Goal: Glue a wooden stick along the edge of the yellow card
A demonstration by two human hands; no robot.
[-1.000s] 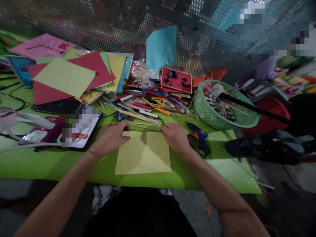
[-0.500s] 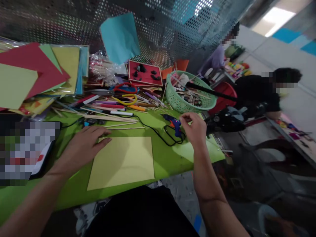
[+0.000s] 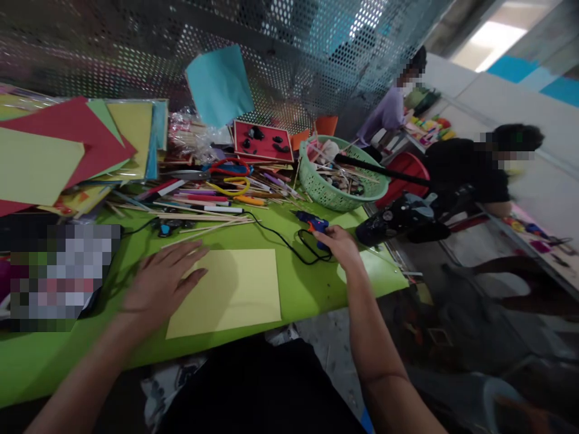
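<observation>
A pale yellow sheet (image 3: 239, 289) lies flat on the green table (image 3: 312, 301). Over its upper left corner is my left hand (image 3: 165, 277), fingers spread, holding nothing. My right hand (image 3: 341, 244) has its thumb and fingers around the handle of a blue and orange glue gun (image 3: 319, 224), which lies on the table with its dark nozzle pointing left. The black cord (image 3: 284, 241) curls beside the gun. Thin wooden sticks (image 3: 212, 226) lie above the sheet.
A green basket (image 3: 344, 202) of odds and ends stands behind the glue gun. Pens, scissors (image 3: 185, 175) and coloured papers (image 3: 40, 163) fill the back left. A phone-like device (image 3: 93, 265) is at left. A black stand (image 3: 402, 220) and two people are at right.
My right hand has moved down and left onto the glue gun's handle and closed on it. Some sticks near my left hand lie at a different angle. The camera view has shifted slightly.
</observation>
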